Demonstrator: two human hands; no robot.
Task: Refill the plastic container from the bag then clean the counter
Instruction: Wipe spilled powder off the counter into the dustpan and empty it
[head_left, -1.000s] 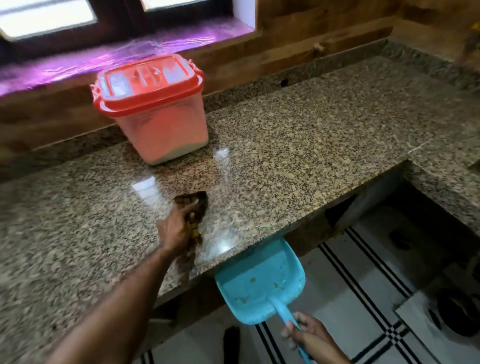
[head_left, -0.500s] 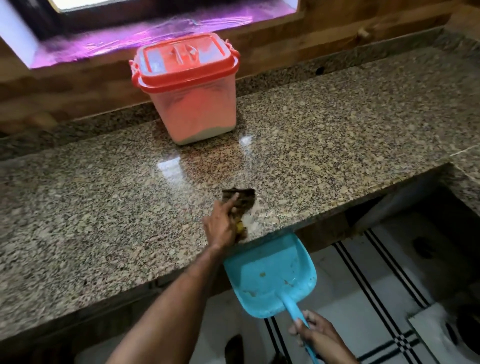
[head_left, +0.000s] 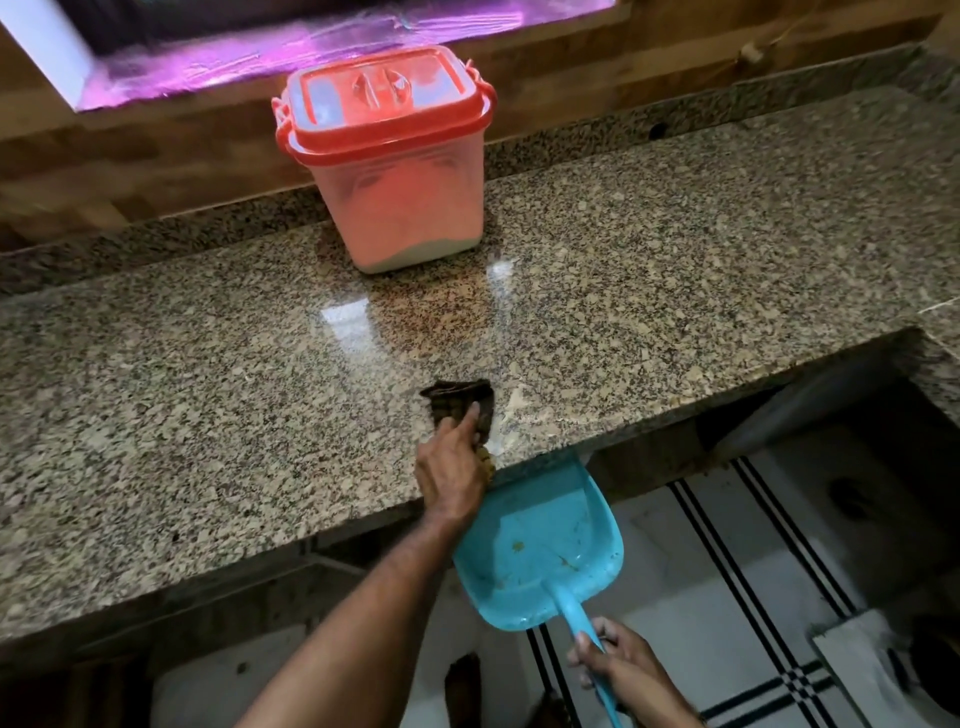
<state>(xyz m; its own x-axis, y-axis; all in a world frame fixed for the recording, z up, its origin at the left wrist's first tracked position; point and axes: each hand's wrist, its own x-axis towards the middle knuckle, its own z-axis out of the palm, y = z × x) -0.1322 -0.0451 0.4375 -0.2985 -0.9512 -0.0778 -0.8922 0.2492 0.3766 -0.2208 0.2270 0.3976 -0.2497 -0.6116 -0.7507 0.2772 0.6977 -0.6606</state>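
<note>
left hand (head_left: 453, 475) fingers press cloth (head_left: 460, 404) on counter (head_left: 208, 415); right hand (head_left: 621, 670) fingers grip dustpan (head_left: 540, 545) handle

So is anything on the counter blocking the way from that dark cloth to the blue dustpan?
Nothing visible. The dark cloth under the left hand lies near the speckled granite counter edge, and the blue plastic dustpan waits just below, held by the right hand.

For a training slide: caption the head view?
Left hand wipes granite counter with dark cloth toward blue dustpan held by right hand.
</note>
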